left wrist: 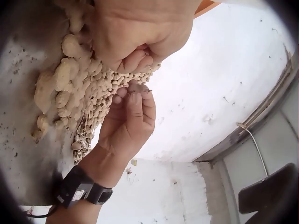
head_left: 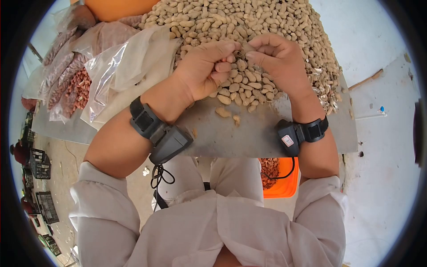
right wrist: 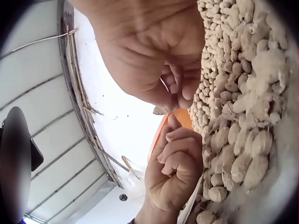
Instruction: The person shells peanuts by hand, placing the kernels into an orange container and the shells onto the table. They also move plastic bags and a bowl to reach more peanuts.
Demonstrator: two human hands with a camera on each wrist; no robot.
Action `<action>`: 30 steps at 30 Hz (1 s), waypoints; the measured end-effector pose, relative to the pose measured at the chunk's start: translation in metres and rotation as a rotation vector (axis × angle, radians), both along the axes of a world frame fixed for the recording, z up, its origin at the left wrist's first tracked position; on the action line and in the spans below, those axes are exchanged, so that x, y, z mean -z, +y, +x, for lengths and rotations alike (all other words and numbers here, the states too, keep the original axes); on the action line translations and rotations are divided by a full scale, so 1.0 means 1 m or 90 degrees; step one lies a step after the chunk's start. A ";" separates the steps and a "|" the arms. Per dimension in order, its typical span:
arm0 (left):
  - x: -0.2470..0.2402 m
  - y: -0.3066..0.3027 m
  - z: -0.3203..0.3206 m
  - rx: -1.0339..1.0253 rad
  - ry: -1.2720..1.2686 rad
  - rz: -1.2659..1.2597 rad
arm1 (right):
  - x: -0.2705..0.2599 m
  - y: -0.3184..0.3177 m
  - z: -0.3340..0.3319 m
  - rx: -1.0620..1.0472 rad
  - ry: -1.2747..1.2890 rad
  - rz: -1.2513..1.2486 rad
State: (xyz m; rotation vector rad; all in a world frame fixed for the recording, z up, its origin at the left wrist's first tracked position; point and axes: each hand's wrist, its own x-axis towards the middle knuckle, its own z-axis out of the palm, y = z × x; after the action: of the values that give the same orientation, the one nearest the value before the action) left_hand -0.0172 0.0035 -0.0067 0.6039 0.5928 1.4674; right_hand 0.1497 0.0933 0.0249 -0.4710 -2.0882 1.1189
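Note:
A peanut shell (right wrist: 159,111) is pinched between the thumb and fingers of my right hand (head_left: 284,62), over the front of the peanut heap (head_left: 253,82). Close beside it, my left hand (head_left: 202,69) has its fingers curled, with its thumb and forefinger tips right at the shell. A small reddish peanut kernel (head_left: 224,59) shows among the left fingers. In the right wrist view, the left hand's curled fingers (right wrist: 180,154) stand just below the right fingertips. Most of the shell is hidden by the right fingers.
Plastic bags (head_left: 80,86) of reddish kernels lie left of the heap, near an orange container (head_left: 118,9). Broken shells (head_left: 327,91) gather at the right. Two loose peanuts (head_left: 223,112) lie on the grey tabletop (head_left: 213,138). An orange tub (head_left: 289,187) holding reddish pieces stands below the table edge.

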 end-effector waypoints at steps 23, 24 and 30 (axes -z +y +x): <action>-0.004 -0.007 0.017 -0.200 0.342 0.115 | 0.008 -0.008 -0.006 0.066 0.002 0.059; -0.004 -0.007 0.017 -0.203 0.342 0.120 | 0.007 -0.009 -0.007 0.068 0.001 0.052; 0.000 -0.005 0.014 -0.182 0.292 0.107 | 0.010 -0.001 -0.009 -0.024 0.061 -0.204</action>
State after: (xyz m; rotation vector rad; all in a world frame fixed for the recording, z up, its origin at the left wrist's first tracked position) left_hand -0.0028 -0.0012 -0.0063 1.0349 0.9477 1.6669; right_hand 0.1410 0.0919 0.0151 -0.5181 -1.8489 1.4780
